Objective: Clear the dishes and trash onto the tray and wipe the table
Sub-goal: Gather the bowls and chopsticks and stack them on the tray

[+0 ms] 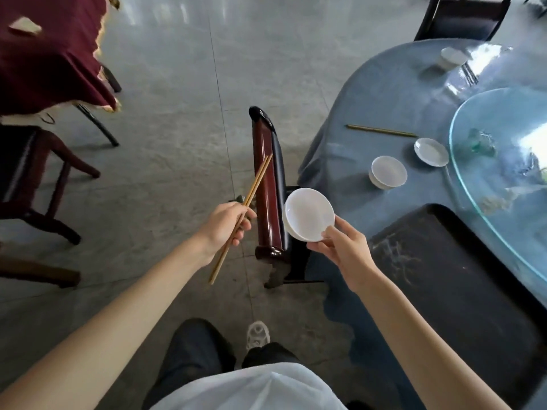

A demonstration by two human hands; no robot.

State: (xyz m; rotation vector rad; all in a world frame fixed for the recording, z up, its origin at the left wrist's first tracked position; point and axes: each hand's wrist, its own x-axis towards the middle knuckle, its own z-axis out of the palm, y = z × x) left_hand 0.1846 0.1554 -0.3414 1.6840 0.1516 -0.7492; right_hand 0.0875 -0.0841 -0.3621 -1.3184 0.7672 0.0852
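Head view: chopsticks (241, 219) are pinched in the left hand (226, 227); stacked bowls (307, 214) are gripped at the rim by the right hand (340, 250), beside the tray (461, 279). Bowls should be lowered level onto it, chopsticks laid alongside.

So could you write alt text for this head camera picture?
A person's left hand holds chopsticks and the right hand a white bowl, beside a blue-clothed table with an empty black tray.
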